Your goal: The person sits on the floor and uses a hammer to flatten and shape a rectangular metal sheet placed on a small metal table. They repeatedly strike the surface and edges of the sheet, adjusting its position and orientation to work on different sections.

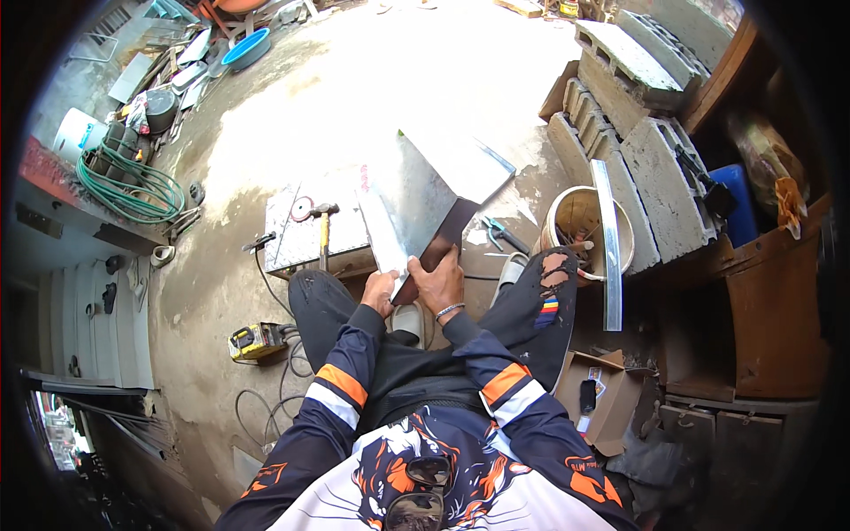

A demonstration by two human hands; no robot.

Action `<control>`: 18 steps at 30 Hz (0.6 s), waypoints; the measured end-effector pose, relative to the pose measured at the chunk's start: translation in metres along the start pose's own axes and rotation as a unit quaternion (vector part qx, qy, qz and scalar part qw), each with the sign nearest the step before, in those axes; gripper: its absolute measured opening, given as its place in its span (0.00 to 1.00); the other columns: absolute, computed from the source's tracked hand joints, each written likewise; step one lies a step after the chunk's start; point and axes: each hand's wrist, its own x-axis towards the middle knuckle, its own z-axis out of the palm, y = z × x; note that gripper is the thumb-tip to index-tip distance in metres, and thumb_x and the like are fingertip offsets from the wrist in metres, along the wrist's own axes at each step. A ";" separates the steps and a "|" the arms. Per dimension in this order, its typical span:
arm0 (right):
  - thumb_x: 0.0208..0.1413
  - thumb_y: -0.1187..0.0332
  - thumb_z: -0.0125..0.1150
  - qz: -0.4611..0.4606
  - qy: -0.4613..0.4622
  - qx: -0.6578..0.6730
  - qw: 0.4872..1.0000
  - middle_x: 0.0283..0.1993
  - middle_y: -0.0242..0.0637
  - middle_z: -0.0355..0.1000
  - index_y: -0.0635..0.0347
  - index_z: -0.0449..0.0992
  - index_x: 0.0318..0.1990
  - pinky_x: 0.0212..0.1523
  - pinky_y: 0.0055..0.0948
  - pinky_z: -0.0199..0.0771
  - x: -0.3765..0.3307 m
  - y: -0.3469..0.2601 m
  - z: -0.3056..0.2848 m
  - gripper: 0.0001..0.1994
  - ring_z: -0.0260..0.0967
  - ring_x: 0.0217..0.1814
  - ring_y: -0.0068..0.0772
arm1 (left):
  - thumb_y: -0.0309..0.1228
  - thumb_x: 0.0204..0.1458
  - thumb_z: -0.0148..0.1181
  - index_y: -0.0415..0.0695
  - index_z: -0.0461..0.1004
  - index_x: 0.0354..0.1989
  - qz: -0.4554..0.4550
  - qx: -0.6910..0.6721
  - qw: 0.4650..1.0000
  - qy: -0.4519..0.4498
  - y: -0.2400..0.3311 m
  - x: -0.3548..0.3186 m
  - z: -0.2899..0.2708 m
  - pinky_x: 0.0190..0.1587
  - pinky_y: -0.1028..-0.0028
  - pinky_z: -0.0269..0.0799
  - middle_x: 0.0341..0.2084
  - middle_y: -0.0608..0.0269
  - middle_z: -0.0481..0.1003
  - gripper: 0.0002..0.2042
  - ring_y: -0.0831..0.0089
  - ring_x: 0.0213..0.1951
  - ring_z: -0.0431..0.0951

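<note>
A folded piece of shiny sheet metal point(409, 196) stands tilted in front of me, its bent flange dark on the near right side. My left hand point(380, 291) grips its near left edge. My right hand point(440, 281) is closed round the near corner, thumb on the metal and fingers over the dark flange. Left of the sheet, a hammer point(325, 232) with a yellow handle and a red-rimmed disc point(303, 209) lie on a low, light-topped table point(283, 243). Pliers point(505, 235) with dark and teal handles rest on the floor to the right.
A bucket point(555, 217) stands by my right knee, with a metal strip point(609, 257) across it. Concrete blocks point(660, 168) are stacked at right. An open cardboard box point(620, 403) sits below. Cables and a yellow-black device point(257, 342) lie at left, near a coiled green hose point(128, 190).
</note>
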 end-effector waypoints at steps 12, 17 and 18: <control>0.43 0.60 0.79 -0.265 0.040 -0.047 0.962 0.55 0.57 0.68 0.46 0.58 0.71 0.55 0.48 0.74 0.058 -0.066 -0.054 0.46 0.71 0.56 0.57 | 0.13 0.47 0.58 0.24 0.74 0.36 0.012 -0.049 0.992 -0.118 0.007 0.005 -0.016 0.25 0.65 0.76 0.27 0.45 0.78 0.08 0.58 0.24 0.79; 0.43 0.56 0.81 -0.228 0.026 0.010 0.973 0.43 0.44 0.72 0.54 0.71 0.55 0.40 0.37 0.77 0.066 -0.077 -0.050 0.33 0.73 0.45 0.38 | 0.15 0.48 0.57 0.23 0.75 0.36 0.011 -0.044 0.992 -0.120 0.017 0.004 -0.017 0.25 0.65 0.75 0.27 0.43 0.78 0.07 0.57 0.23 0.79; 0.42 0.56 0.81 -0.239 0.034 0.017 0.970 0.43 0.43 0.72 0.53 0.71 0.54 0.39 0.35 0.77 0.070 -0.075 -0.047 0.32 0.73 0.43 0.36 | 0.15 0.49 0.57 0.23 0.75 0.36 0.007 -0.038 0.992 -0.117 0.020 0.003 -0.015 0.25 0.65 0.76 0.27 0.43 0.78 0.07 0.57 0.23 0.80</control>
